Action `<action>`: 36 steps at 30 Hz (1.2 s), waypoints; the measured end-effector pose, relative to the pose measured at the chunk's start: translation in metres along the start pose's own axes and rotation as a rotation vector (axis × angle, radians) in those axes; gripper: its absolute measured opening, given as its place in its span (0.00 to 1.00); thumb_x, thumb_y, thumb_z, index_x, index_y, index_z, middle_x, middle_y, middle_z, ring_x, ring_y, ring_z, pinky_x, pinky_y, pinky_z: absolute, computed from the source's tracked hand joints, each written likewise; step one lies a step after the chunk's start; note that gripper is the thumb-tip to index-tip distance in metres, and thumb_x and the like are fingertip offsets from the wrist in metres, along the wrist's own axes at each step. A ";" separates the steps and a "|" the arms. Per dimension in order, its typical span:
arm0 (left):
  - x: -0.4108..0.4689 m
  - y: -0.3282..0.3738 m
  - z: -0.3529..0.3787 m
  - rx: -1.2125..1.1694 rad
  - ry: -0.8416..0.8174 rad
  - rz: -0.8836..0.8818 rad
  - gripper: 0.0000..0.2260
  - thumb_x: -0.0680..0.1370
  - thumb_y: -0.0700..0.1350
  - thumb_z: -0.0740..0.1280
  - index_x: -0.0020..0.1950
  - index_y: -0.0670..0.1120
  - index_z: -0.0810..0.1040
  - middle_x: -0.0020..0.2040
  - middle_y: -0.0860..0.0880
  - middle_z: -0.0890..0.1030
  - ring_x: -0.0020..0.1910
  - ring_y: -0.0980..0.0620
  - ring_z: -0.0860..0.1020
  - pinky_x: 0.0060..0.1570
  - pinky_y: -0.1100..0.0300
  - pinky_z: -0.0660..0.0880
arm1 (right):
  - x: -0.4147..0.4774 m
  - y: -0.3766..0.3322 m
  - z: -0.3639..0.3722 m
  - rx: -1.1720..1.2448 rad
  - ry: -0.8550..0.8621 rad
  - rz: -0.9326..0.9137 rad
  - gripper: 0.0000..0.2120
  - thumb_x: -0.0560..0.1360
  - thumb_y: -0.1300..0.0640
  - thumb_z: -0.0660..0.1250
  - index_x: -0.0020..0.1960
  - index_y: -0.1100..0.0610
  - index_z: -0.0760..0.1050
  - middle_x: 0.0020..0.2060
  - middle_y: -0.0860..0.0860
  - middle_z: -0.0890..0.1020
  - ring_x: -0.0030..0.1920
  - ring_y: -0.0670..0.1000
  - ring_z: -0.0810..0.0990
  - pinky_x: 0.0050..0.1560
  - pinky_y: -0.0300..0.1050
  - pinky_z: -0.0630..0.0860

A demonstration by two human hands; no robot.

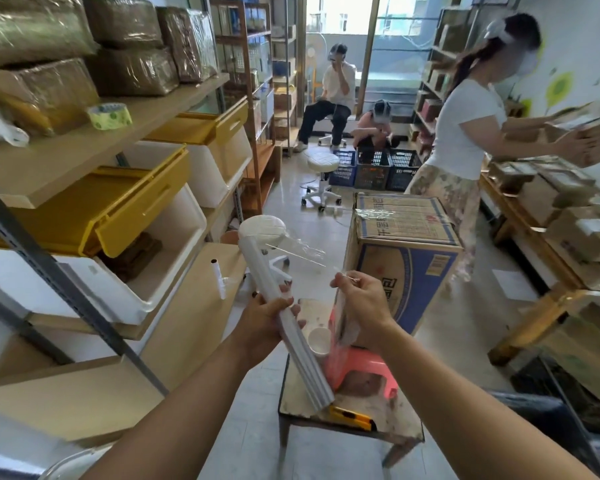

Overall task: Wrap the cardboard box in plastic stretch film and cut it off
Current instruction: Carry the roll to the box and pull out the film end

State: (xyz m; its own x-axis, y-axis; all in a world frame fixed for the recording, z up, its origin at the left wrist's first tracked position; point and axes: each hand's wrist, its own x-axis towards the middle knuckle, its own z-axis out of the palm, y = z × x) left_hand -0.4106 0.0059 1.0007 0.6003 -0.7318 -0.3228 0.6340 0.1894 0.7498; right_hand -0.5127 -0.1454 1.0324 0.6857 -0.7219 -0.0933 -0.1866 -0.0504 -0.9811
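My left hand (267, 323) grips a long white roll of stretch film (278, 313), held slanted with its top end up to the left. My right hand (357, 299) pinches the loose end of the clear film (298, 251), pulled off the roll and hanging down in front of my wrist. The cardboard box (406, 258), brown with blue print, stands upright just beyond my right hand with a strip of clear film across its top. A yellow utility knife (352, 415) lies on the small table (395, 424) below the roll.
A pink plastic stool (364, 368) and a white cup (319, 341) sit on the small table. Shelving with wrapped parcels and yellow-lidded bins (146, 199) lines the left. A person in a white shirt (465, 126) stands at the right bench, two others farther back by dark crates (374, 168).
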 end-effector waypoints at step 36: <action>0.005 -0.056 0.002 -0.305 0.198 -0.144 0.06 0.79 0.37 0.67 0.55 0.41 0.73 0.53 0.39 0.79 0.56 0.39 0.79 0.50 0.36 0.77 | 0.000 -0.105 -0.025 -0.972 -0.292 -0.426 0.12 0.73 0.46 0.73 0.49 0.54 0.82 0.42 0.49 0.82 0.39 0.44 0.78 0.35 0.37 0.70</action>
State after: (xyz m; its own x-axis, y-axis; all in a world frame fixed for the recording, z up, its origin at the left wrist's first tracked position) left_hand -0.4444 -0.0094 0.9583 0.5586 -0.6298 -0.5398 0.8163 0.3018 0.4925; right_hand -0.5110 -0.1575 1.1401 0.9416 -0.3315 0.0590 -0.2814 -0.8709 -0.4029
